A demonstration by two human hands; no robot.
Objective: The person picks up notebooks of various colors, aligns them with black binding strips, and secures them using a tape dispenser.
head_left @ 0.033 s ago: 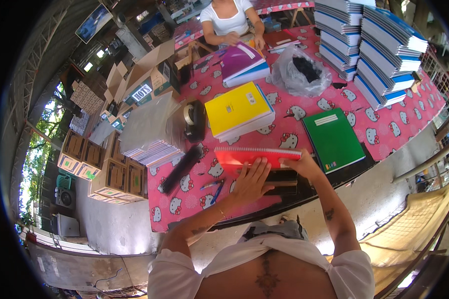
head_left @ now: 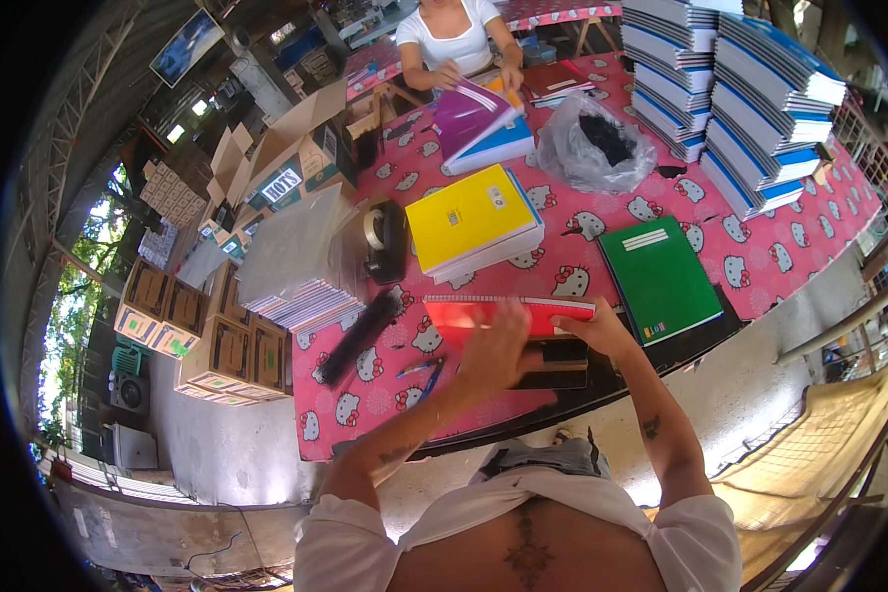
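The red notebook (head_left: 451,313) looks smooth, the bag (head_left: 568,148) glossy crinkled plastic, the cartons (head_left: 221,345) matt cardboard.

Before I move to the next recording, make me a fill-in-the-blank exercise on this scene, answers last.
1. The right hand grips a notebook whose cover is ____.
2. The flat notebook lying just right of that hand is ____.
3. The short stack just right of the tape dispenser has a ____ top cover.
4. The tall stacks stand on the ____ side of the table.

Missing words: red; green; yellow; right.
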